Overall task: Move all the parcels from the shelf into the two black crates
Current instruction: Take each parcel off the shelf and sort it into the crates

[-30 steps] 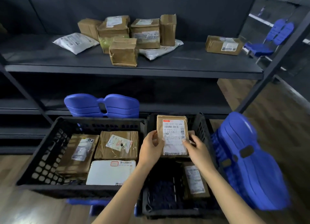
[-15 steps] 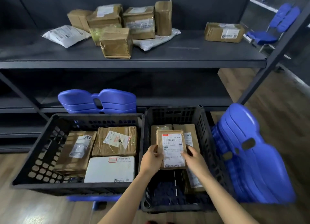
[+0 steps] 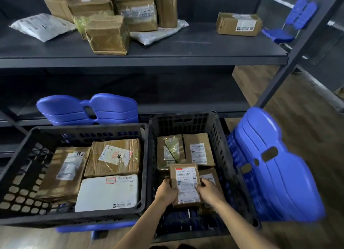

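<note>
A small brown parcel (image 3: 186, 183) with a white label sits low inside the right black crate (image 3: 230, 155). My left hand (image 3: 166, 192) grips its left edge and my right hand (image 3: 209, 191) its right edge. Behind it in that crate lie two brown parcels (image 3: 198, 150), and another is partly hidden under my right hand. The left black crate (image 3: 26, 166) holds two brown boxes and a white mailer (image 3: 108, 192). On the dark shelf (image 3: 167, 58) remain several brown boxes (image 3: 108, 34), two white bags (image 3: 41, 26) and a lone box (image 3: 239, 24) at the right.
Stacked blue plastic chair seats stand behind the left crate (image 3: 89, 109) and right of the right crate (image 3: 275, 172). A slanted shelf post (image 3: 297, 47) rises at the right. Wooden floor lies beyond it, with more blue chairs (image 3: 290, 23) far right.
Both hands have lowered the labelled parcel from above the right crate's rim down into the crate, over the parcels lying there. The view has tilted downward.
</note>
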{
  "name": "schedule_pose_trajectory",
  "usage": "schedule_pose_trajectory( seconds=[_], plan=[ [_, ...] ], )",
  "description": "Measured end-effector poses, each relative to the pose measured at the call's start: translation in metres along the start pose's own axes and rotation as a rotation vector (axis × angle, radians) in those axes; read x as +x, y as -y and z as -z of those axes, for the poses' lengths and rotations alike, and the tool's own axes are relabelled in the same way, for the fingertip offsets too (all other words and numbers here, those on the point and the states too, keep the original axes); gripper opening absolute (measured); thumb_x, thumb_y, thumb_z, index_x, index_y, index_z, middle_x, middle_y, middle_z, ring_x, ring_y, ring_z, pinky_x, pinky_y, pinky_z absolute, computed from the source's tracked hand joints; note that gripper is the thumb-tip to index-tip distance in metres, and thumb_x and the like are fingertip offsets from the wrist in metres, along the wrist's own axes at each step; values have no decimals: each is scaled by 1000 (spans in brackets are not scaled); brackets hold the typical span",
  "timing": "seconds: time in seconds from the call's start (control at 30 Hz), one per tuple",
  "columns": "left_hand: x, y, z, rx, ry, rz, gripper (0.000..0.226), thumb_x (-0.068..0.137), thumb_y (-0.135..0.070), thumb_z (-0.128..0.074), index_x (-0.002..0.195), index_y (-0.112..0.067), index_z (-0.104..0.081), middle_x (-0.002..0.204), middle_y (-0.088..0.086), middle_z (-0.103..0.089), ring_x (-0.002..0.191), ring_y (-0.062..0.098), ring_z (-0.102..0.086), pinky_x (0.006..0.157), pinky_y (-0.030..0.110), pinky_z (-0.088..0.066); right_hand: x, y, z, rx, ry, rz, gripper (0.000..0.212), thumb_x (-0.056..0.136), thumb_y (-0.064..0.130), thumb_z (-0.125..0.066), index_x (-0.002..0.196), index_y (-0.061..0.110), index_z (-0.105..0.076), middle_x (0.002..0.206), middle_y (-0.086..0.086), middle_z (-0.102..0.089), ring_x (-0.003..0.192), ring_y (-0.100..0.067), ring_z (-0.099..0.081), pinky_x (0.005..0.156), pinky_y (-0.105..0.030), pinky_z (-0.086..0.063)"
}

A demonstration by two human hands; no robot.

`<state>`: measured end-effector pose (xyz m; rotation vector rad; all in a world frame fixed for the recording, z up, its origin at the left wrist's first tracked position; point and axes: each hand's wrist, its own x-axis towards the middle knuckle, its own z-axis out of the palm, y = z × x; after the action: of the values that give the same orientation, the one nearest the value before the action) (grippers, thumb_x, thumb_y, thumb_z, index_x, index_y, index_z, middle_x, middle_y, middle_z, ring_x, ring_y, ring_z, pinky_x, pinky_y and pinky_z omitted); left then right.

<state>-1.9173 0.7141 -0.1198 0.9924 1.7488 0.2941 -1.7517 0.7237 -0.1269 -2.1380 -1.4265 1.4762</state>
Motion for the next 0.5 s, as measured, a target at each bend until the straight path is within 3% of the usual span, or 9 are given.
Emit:
schedule_pose_trajectory(
  seconds=[0.1, 0.23, 0.33, 0.5],
  plan=[
    [14, 10, -3, 3, 23, 58, 39, 90, -14, -52, 128, -9, -46, 121, 8, -60, 111, 24, -58, 88, 31, -48, 15, -3, -9, -48, 49, -18, 34, 93, 28, -51, 127, 24, -56, 123, 1, -63, 98, -14, -59, 86, -29, -50],
    [30, 25, -9, -24, 83, 123, 28, 88, -5, -51, 116, -7, -54, 108, 9, -63, 108, 26, -61, 80, 29, -49, 33, -6, -24, -108, 101, -53, 42, 93, 30, -54, 133, 18, -53, 130, -4, -59, 114, -21, -58, 95, -31, -48],
    [44, 33, -17, -3, 96, 154, 33, 90, -5, -51, 123, -6, -55, 122, 12, -61, 114, 26, -59, 92, 32, -49, 47, -11, -38, -125, 138, -66, 33, 92, 34, -56, 122, 19, -59, 122, -3, -64, 106, -19, -61, 94, -32, -49],
    [72, 44, -28, 36, 1, 302, 48, 90, -14, -50, 137, -10, -48, 137, 14, -52, 121, 27, -54, 94, 28, -49, 73, -21, -58, -138, 205, -85, 37, 92, 37, -57, 123, 16, -60, 123, -5, -63, 111, -22, -59, 93, -29, -48]
  ],
)
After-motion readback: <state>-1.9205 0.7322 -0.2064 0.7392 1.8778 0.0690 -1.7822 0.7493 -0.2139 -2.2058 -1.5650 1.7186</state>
